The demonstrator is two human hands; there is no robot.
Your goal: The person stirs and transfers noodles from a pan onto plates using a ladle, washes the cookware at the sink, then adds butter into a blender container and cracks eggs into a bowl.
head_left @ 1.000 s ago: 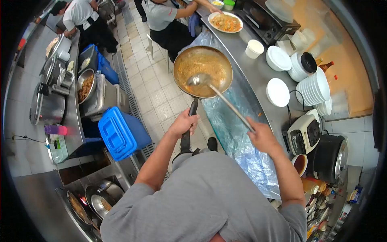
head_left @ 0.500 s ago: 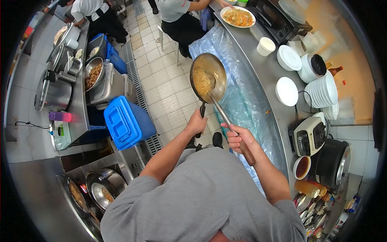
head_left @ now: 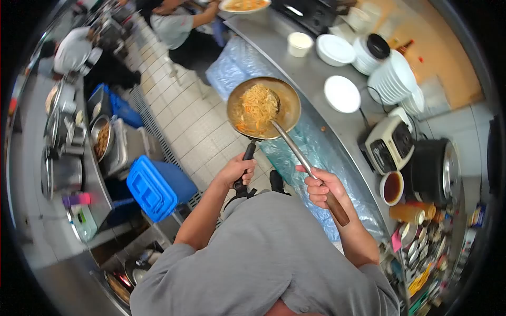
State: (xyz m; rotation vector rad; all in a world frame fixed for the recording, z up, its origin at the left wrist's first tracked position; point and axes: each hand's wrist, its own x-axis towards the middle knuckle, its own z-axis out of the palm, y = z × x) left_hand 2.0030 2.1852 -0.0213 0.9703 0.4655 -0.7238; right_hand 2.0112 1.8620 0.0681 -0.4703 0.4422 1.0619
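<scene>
My left hand (head_left: 237, 171) is closed around the black handle of a wok (head_left: 291, 108), which I hold out in front of me above the floor. Noodles (head_left: 257, 105) with orange bits lie in the wok. My right hand (head_left: 322, 187) grips a long metal ladle (head_left: 295, 147) by its wooden handle. The ladle's bowl sits in the wok against the right side of the noodles and is partly hidden by them.
On the steel counter at right stand a white tub (head_left: 300, 44), a white plate (head_left: 342, 94), stacked bowls, a blender base (head_left: 387, 142) and a bowl of dark sauce (head_left: 391, 188). A blue lidded bin (head_left: 153, 187) is at left. Two people work farther off.
The wok now faces up more, showing the noodles heaped in its middle. My view has turned, and a co-worker at the counter has lifted the plate of orange food.
</scene>
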